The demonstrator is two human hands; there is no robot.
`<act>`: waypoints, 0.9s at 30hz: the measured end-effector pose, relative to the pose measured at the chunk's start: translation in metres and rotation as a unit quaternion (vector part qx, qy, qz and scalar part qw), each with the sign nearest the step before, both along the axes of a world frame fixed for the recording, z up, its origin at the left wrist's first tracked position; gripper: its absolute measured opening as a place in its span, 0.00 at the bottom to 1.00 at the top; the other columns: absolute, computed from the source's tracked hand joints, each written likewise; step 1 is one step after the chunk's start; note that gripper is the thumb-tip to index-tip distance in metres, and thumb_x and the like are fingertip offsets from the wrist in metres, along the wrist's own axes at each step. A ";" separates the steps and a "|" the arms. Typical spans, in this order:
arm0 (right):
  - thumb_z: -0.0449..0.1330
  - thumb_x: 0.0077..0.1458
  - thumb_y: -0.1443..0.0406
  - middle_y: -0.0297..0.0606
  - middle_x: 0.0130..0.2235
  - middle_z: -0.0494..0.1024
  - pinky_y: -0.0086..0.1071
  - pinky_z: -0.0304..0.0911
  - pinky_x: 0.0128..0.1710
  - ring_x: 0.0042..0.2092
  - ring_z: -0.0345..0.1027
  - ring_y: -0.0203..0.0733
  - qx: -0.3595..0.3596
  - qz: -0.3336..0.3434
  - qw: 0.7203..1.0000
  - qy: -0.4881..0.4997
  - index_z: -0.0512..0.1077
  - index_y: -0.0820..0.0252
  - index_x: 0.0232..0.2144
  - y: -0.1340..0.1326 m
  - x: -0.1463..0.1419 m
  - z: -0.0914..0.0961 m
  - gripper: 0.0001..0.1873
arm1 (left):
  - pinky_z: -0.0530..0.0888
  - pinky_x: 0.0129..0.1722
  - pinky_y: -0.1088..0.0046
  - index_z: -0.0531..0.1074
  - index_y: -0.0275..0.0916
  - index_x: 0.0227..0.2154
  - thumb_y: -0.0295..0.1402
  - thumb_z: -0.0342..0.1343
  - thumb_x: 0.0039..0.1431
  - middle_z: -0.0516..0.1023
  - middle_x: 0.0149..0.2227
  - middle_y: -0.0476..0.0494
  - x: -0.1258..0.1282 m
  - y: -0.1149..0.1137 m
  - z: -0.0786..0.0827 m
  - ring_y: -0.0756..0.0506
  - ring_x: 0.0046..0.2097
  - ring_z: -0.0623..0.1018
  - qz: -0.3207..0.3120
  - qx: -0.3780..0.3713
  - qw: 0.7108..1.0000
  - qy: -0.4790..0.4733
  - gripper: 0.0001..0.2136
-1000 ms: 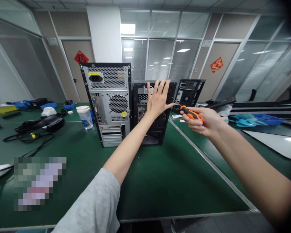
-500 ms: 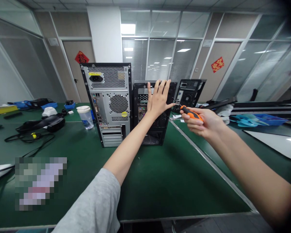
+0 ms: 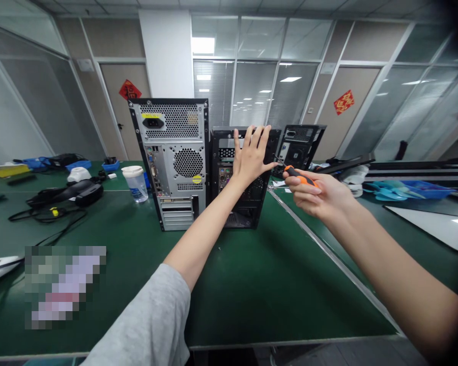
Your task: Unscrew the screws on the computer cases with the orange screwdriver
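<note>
A black computer case [image 3: 245, 216] stands upright in the middle of the green table, its rear side facing me. My left hand [image 3: 251, 158] lies spread against the upper part of that rear side, covering some of it. In my right hand [image 3: 316, 190] is a screwdriver [image 3: 301, 175] with an orange and black handle, fingers wrapped round it. The shaft points left to the right edge of the black case, close by my left thumb. Whether the tip sits in a screw is too small to tell. A taller silver computer case [image 3: 181, 185] stands just left of the black one.
Another black case [image 3: 299, 145] stands farther back on the right. A lidded plastic cup [image 3: 135, 184] is left of the silver case. Black straps and cables [image 3: 63, 201] lie at left, a blue tray [image 3: 423, 189] and white panel [image 3: 433, 227] at right on the table [image 3: 282, 284].
The whole view has shifted very slightly. Both hands keep the same places, the left on the black case and the right round the screwdriver.
</note>
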State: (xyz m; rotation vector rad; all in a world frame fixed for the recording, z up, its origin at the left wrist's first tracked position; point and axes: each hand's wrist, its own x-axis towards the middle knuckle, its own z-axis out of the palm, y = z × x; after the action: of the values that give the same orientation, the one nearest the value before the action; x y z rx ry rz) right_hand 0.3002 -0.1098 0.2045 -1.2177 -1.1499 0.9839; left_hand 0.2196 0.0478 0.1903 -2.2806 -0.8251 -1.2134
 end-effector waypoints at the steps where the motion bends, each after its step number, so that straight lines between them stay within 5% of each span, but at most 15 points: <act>1: 0.39 0.59 0.71 0.25 0.21 0.50 0.24 0.32 0.13 0.19 0.26 0.31 0.002 0.002 1.000 -0.004 0.60 0.58 0.23 0.000 0.000 0.000 0.16 | 0.37 0.65 0.45 0.50 0.36 0.64 0.50 0.55 0.53 0.55 0.65 0.35 0.000 0.000 0.000 0.32 0.67 0.48 -0.001 0.001 1.000 -0.002 0.40; 19: 0.41 0.64 0.65 0.29 0.22 0.61 0.15 0.38 0.08 0.15 0.41 0.23 -0.105 0.017 0.973 0.206 0.65 0.62 0.30 0.004 0.003 -0.008 0.16 | 0.35 0.65 0.48 0.51 0.38 0.64 0.49 0.54 0.54 0.56 0.65 0.37 0.000 0.002 -0.002 0.34 0.67 0.50 -0.015 0.012 1.000 -0.017 0.38; 24: 0.54 0.54 0.66 0.30 0.21 0.62 0.17 0.36 0.09 0.16 0.46 0.23 -0.073 -0.032 0.987 0.140 0.62 0.61 0.25 0.002 -0.001 -0.012 0.07 | 0.36 0.65 0.46 0.52 0.36 0.64 0.50 0.53 0.55 0.55 0.65 0.36 -0.001 0.002 -0.003 0.33 0.67 0.50 -0.006 0.023 1.000 -0.013 0.38; 27: 0.62 0.41 0.73 0.26 0.19 0.58 0.19 0.35 0.12 0.17 0.48 0.24 -0.025 -0.054 0.998 0.026 0.59 0.60 0.22 0.000 -0.001 -0.015 0.13 | 0.37 0.65 0.46 0.52 0.35 0.64 0.50 0.55 0.54 0.56 0.64 0.35 -0.001 0.003 -0.003 0.32 0.66 0.50 -0.003 0.029 0.999 -0.013 0.39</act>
State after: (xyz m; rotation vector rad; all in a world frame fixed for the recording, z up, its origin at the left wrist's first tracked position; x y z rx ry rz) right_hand 0.2991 -0.1097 0.1897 -1.2737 -1.0130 0.9621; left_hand 0.2190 0.0508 0.1876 -2.2282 -0.7825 -1.2565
